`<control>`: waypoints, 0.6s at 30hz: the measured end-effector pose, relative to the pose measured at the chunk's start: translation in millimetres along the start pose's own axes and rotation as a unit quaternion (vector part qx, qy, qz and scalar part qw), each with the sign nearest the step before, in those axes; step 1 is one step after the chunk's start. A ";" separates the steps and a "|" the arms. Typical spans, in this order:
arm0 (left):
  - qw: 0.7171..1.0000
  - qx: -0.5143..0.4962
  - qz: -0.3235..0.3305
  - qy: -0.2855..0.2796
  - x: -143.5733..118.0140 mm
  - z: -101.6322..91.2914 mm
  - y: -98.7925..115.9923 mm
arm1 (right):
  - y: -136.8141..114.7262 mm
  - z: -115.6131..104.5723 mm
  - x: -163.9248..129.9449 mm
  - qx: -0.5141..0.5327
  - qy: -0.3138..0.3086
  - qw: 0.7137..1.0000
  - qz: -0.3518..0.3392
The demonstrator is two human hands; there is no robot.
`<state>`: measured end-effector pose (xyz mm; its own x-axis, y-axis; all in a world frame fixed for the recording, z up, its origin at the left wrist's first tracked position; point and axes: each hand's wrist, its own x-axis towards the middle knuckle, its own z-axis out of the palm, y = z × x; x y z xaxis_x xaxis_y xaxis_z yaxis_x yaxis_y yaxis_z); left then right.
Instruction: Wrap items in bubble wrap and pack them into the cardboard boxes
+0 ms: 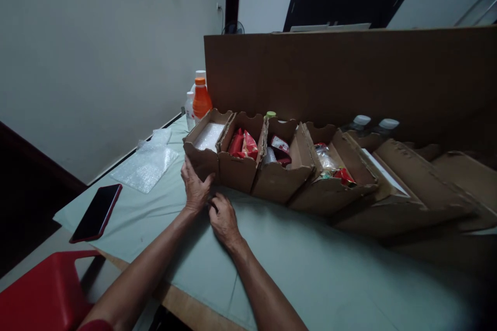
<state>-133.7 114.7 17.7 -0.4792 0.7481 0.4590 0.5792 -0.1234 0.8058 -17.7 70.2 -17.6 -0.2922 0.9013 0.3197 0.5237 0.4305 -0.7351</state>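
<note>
My left hand (195,186) rests against the front left corner of the leftmost cardboard bin (202,161), its thumb spread from its fingers. Clear bubble wrap (209,136) shows inside that bin. Just below and to the right, my right hand (224,220) is low over the tablecloth with its fingers curled in; whether anything is in them is hidden. The adjoining cardboard bin (237,171) holds red packets (248,145). Further right, another bin (277,182) contains a dark red item (281,150).
More cardboard bins (334,196) continue rightward in a row before a tall brown board (341,72). Bubble wrap sheets (145,165) and a phone (97,213) lie left on the green cloth (279,258). An orange bottle (202,98) stands behind; a red stool (46,289) is lower left.
</note>
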 end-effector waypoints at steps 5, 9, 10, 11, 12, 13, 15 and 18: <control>1.000 0.010 0.011 0.001 1.5 3.9 -8.8 | -1.3 -0.5 0.6 0.003 0.000 1.000 0.004; 0.999 0.044 0.004 -0.016 -5.2 9.0 -18.7 | -1.0 -0.5 0.5 0.005 0.002 1.000 0.001; 0.998 0.056 0.001 -0.023 -9.5 9.2 -21.9 | -0.7 -0.4 0.6 0.005 0.003 1.000 -0.001; 0.997 0.066 0.000 -0.031 -14.7 8.5 -25.2 | -0.5 -0.3 0.7 0.004 0.003 1.000 -0.002; 0.996 0.074 0.001 -0.041 -20.6 6.7 -28.3 | -0.3 -0.1 0.8 0.002 0.003 1.000 -0.003; 0.995 0.080 0.004 -0.054 -26.9 3.7 -31.1 | -0.5 0.1 0.8 -0.002 0.004 1.000 -0.003; 0.992 0.093 0.014 -0.089 -39.0 -5.1 -34.9 | -2.0 0.8 0.2 -0.015 0.003 1.000 0.000; 0.982 0.113 0.037 -0.144 -51.1 -19.6 -37.4 | -6.7 2.1 -1.7 -0.051 0.000 0.999 0.007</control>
<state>-143.8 68.3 -28.6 -0.2425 0.8998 0.3628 0.7529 -0.0613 0.6552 -22.4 65.6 -14.5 -0.2853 0.9069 0.3101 0.6065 0.4214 -0.6743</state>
